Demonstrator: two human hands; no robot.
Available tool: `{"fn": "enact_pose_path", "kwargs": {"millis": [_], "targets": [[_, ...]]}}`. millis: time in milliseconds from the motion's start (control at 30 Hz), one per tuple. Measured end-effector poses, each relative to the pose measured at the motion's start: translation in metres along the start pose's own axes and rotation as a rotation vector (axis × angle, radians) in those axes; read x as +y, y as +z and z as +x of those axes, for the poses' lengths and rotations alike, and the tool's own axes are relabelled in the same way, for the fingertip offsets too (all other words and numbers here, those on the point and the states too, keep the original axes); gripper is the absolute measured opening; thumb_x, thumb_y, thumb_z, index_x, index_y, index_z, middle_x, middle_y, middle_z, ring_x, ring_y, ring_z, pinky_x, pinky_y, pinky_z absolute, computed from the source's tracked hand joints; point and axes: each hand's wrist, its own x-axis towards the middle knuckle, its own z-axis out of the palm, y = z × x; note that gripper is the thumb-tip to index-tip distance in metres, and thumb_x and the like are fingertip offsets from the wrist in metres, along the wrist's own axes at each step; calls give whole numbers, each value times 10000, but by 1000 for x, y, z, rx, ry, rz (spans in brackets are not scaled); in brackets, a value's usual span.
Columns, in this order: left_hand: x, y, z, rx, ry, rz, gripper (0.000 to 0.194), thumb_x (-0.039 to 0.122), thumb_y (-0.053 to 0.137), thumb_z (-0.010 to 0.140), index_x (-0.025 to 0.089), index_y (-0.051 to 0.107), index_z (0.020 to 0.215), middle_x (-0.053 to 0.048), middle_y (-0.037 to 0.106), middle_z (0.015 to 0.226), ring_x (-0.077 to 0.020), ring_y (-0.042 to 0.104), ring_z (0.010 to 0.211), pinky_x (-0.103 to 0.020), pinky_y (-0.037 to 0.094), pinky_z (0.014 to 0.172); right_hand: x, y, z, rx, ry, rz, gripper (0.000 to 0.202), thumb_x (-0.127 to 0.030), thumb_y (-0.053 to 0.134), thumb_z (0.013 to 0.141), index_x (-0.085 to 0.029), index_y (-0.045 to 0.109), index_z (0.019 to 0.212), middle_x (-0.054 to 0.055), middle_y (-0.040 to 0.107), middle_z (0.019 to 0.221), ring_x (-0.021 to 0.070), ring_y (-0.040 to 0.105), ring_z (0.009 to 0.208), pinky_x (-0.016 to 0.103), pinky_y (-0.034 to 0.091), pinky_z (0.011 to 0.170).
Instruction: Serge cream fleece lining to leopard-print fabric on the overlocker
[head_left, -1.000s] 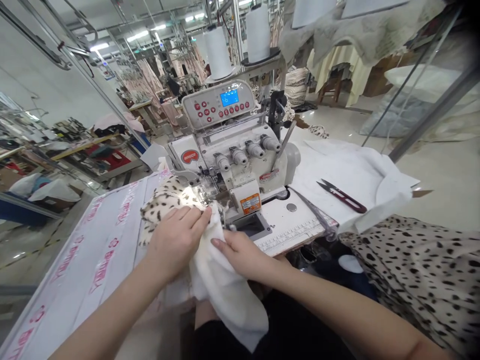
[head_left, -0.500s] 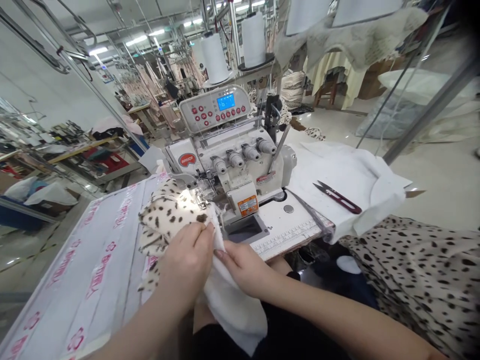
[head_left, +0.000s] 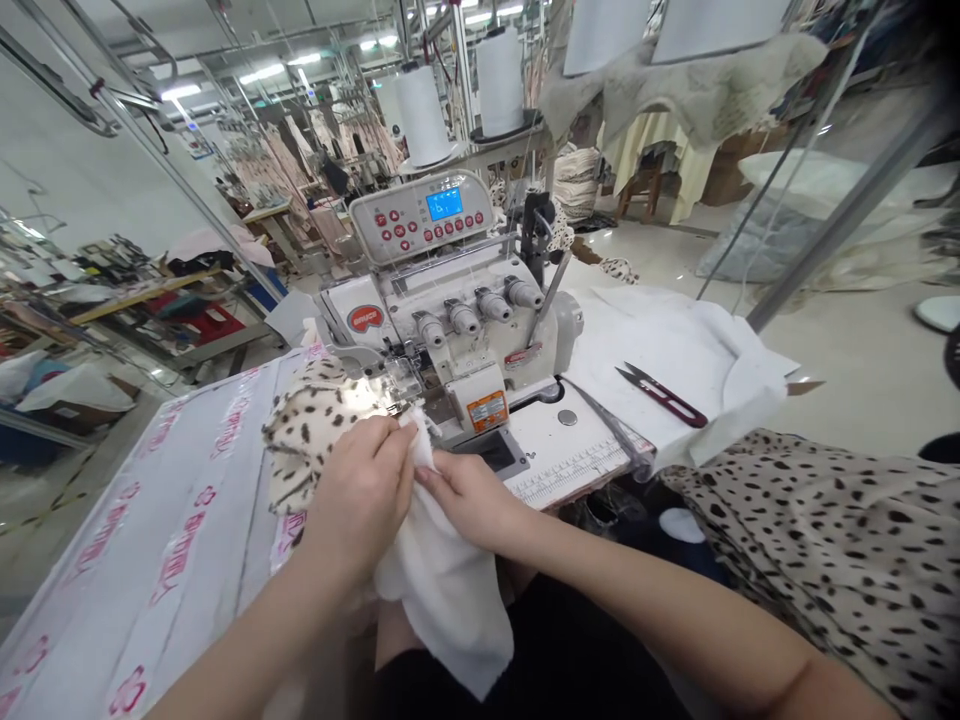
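My left hand [head_left: 364,480] is closed on the fabric edge just in front of the overlock sewing machine [head_left: 465,310]. Beside it, my right hand [head_left: 469,495] pinches the same edge between thumb and fingers. The fabric's plain white side [head_left: 450,590] hangs from my hands over the table's front. Its dark-spotted cream part [head_left: 300,420] lies bunched to the left of the presser foot, lit by the machine's lamp. The fabric's far end reaches the foot, where my left hand and the machine partly hide it.
Thread snips [head_left: 664,395] with dark red handles lie on white cloth [head_left: 720,340] right of the machine. Spotted fabric [head_left: 847,540] is heaped at the right. Pink-printed plastic covers the left table [head_left: 172,500]. Thread cones [head_left: 499,80] stand behind the machine.
Both hands have drawn slightly closer to the presser foot, still gripping the fabric edge. Less spotted fabric shows by my left wrist. The whole view has shifted a little.
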Motion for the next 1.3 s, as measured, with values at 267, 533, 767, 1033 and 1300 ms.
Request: {"fn": "enact_pose_path", "kwargs": {"millis": [267, 533, 767, 1033, 1300], "targets": [[4, -34, -32, 59, -165, 68, 201, 105, 441, 814, 88, 552, 981, -113, 543, 949, -222, 504, 893, -359, 430, 790, 0, 1, -15, -45, 59, 16, 255, -296, 394, 890, -161, 447, 680, 9, 535, 652, 130, 502, 622, 218, 356, 577], [37, -11, -30, 6, -25, 122, 142, 161, 461, 846, 106, 585, 889, -28, 500, 672, -142, 491, 595, -269, 404, 526, 2, 4, -14, -30, -35, 84, 170, -149, 395, 846, -158, 528, 740, 15, 599, 719, 144, 546, 703, 216, 395, 639], [27, -15, -27, 4, -141, -102, 153, 163, 493, 826, 148, 631, 890, -100, 535, 975, -218, 495, 943, -380, 454, 801, 3, 5, -15, -53, -57, 95, 217, -254, 390, 896, -161, 566, 809, 20, 629, 759, 143, 559, 712, 214, 396, 648], [11, -10, -23, -65, -174, -153, 183, 183, 480, 833, 155, 650, 894, -88, 516, 913, -199, 483, 883, -352, 444, 741, 3, 5, -10, -39, -31, 45, 243, -281, 400, 901, -156, 574, 784, 23, 629, 741, 140, 556, 696, 211, 388, 627], [0, -21, -9, -124, -200, -233, 162, 237, 462, 844, 182, 613, 827, -69, 532, 959, -190, 506, 933, -324, 447, 776, -5, 4, 2, -22, 21, -38, 265, -290, 433, 880, -144, 561, 700, 25, 594, 642, 139, 531, 612, 215, 347, 555]]}}
